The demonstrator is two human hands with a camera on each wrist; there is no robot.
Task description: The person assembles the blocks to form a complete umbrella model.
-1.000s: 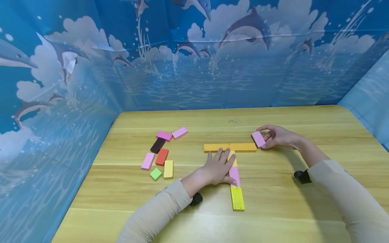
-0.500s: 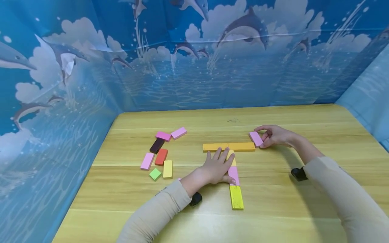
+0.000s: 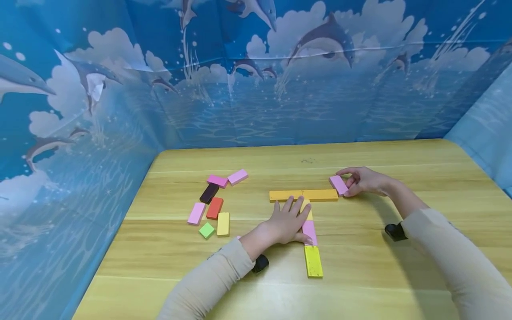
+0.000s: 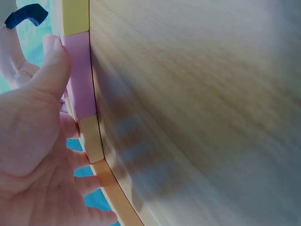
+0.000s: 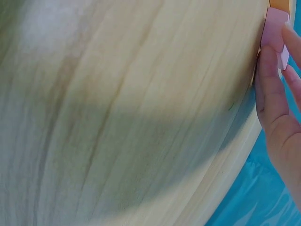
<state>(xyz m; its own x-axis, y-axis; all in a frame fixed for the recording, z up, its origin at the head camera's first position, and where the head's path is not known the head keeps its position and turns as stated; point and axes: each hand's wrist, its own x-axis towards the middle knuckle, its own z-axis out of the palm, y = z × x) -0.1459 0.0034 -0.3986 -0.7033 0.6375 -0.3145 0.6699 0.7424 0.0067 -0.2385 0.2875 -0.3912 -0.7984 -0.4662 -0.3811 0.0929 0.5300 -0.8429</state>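
Observation:
In the head view, my left hand [image 3: 285, 223] lies with fingers spread over a column of flat blocks. That column has a pale yellow block [image 3: 307, 214], a pink block [image 3: 310, 232] and a bright yellow block [image 3: 314, 262]. The left thumb touches the pink block [image 4: 79, 75] in the left wrist view. Two orange blocks [image 3: 320, 195] lie end to end across the column's far end. At their right end my right hand [image 3: 369, 181] pinches another pink block [image 3: 338, 185] between thumb and fingers. It sits slanted against the row's corner; the right wrist view shows this pink block [image 5: 274, 30] too.
Loose blocks lie to the left on the wooden table [image 3: 372, 271]: magenta [image 3: 218, 181], pink [image 3: 238, 177], black [image 3: 209, 193], red [image 3: 214, 208], pale yellow [image 3: 223, 224] and green [image 3: 206, 230]. A dolphin-print curtain [image 3: 256, 115] stands behind the table.
The pink block in my right hand has shifted slightly left toward the orange row. My left hand stays in place; the head view itself has moved a little.

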